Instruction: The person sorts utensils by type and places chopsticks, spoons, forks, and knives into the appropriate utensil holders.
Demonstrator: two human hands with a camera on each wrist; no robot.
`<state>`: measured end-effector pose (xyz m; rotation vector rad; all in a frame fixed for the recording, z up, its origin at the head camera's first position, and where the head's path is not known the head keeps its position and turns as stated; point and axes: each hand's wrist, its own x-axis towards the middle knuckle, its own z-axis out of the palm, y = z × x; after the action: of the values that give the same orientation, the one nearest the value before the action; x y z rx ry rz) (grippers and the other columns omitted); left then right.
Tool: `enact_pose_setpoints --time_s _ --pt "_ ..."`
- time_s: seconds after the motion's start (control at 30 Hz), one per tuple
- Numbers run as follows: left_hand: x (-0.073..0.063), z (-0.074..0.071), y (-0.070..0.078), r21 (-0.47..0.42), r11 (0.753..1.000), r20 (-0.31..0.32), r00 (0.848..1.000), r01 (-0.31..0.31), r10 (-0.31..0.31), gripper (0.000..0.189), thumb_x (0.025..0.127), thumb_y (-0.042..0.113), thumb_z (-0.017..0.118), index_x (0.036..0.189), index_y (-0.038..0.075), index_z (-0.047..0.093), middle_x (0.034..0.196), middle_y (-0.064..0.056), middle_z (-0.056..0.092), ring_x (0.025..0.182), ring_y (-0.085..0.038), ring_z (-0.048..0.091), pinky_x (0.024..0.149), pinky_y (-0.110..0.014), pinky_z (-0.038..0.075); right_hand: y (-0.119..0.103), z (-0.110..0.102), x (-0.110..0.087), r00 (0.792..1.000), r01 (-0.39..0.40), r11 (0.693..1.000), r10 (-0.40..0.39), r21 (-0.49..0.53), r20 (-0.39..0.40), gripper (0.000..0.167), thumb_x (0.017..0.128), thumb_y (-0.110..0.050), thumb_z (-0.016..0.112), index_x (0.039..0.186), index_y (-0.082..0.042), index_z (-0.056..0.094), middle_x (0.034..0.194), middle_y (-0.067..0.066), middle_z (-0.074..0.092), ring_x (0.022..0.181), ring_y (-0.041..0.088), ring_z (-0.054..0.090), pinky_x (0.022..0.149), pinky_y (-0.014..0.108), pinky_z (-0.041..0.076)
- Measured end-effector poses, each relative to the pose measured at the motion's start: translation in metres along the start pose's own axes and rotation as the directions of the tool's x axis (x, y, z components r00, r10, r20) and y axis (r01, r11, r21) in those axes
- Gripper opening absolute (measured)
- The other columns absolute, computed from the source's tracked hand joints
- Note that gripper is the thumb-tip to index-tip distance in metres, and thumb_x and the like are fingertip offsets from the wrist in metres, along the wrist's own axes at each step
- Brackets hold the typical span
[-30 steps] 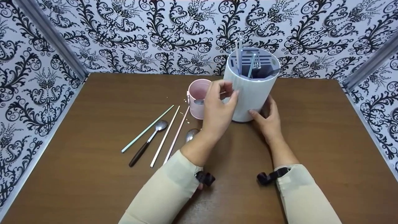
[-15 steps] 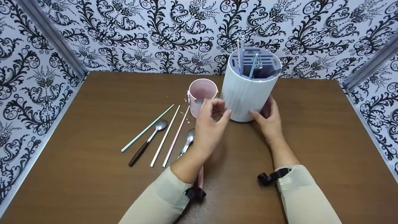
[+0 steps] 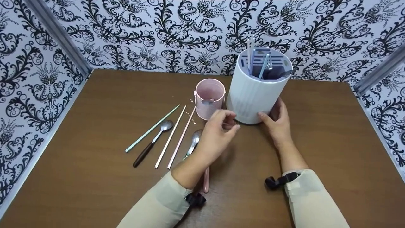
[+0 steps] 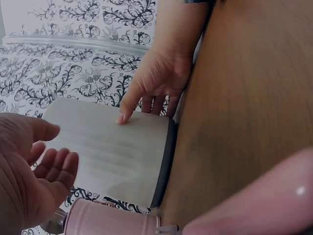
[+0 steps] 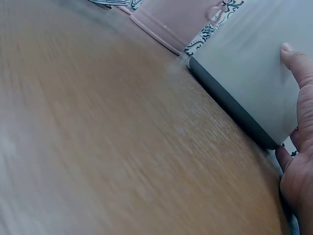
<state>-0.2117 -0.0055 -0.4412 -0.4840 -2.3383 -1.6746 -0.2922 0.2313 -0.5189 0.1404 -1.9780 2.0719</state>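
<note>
Head view: a tall white holder [image 3: 253,98] stands upright on the brown table [image 3: 332,136] near the patterned wall [image 3: 190,38], just right of a pink cup [image 3: 206,112]. Right hand [image 3: 278,125] grips the holder low on its right side, thumb on the front face; right wrist view shows this hold close to the dark base [image 5: 230,103]. Left hand [image 3: 218,133] is empty, fingers loosely bent and thumb apart, above the table in front of cup and holder. Visible at the holder's mouth: two pale sticks [image 3: 249,57], a blue-green stick [image 3: 264,66], a fork [image 3: 269,65] and a dark piece [image 3: 287,73] at the right rim. A metal spoon [image 3: 207,102] shows at the cup's near rim. Left of the cup, lying apart: a mint chopstick [image 3: 152,128], a dark-handled spoon [image 3: 144,154], a cream chopstick [image 3: 171,136] and a pink chopstick [image 3: 182,137]. Another spoon [image 3: 196,136] is partly hidden by the left forearm; beside that arm shows a pink handle [image 3: 206,180], its other end hidden.
</note>
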Motion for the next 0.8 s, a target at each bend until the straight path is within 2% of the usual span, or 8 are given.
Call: enact_pose_setpoints --time_s 0.2,0.37,0.6,0.8 --pt "0.002 -0.008 -0.004 0.125 0.991 0.128 0.989 0.052 -0.068 0.034 0.090 0.003 0.077 0.123 0.001 0.065 0.111 -0.015 0.064 0.101 -0.025 0.067 0.091 -0.031 0.061 0.001 0.000 -0.001 1.000 0.000 0.999 0.001 0.049 -0.001 0.085 0.088 0.006 0.070 0.161 -0.001 0.027 0.166 0.015 0.036 0.154 0.026 0.033 0.130 0.039 0.024" --pt "0.005 -0.020 -0.010 0.245 0.965 0.175 0.975 0.094 -0.139 0.038 0.091 0.007 0.078 0.126 0.002 0.064 0.112 -0.013 0.065 0.100 -0.026 0.067 0.091 -0.036 0.059 0.001 0.001 -0.001 1.000 -0.007 0.997 0.007 0.074 0.003 0.086 0.087 0.007 0.070 0.161 -0.001 0.028 0.166 0.016 0.035 0.154 0.027 0.033 0.130 0.038 0.025" --pt "0.003 -0.028 -0.016 0.456 0.880 0.218 0.942 0.134 -0.257 0.046 0.089 0.012 0.078 0.130 0.003 0.059 0.115 -0.016 0.068 0.101 -0.030 0.067 0.093 -0.046 0.056 0.002 0.000 0.000 1.000 0.000 0.998 -0.001 0.068 0.005 0.085 0.087 0.006 0.070 0.161 -0.001 0.028 0.165 0.016 0.036 0.153 0.026 0.034 0.129 0.036 0.027" --pt "0.000 -0.030 -0.018 0.579 0.804 0.237 0.915 0.135 -0.325 0.038 0.088 0.012 0.079 0.118 0.000 0.060 0.109 -0.017 0.068 0.101 -0.037 0.068 0.093 -0.051 0.056 0.001 0.001 0.001 1.000 -0.002 0.998 0.001 0.067 0.006 0.086 0.087 0.006 0.070 0.161 -0.002 0.028 0.165 0.016 0.036 0.153 0.026 0.034 0.129 0.037 0.027"
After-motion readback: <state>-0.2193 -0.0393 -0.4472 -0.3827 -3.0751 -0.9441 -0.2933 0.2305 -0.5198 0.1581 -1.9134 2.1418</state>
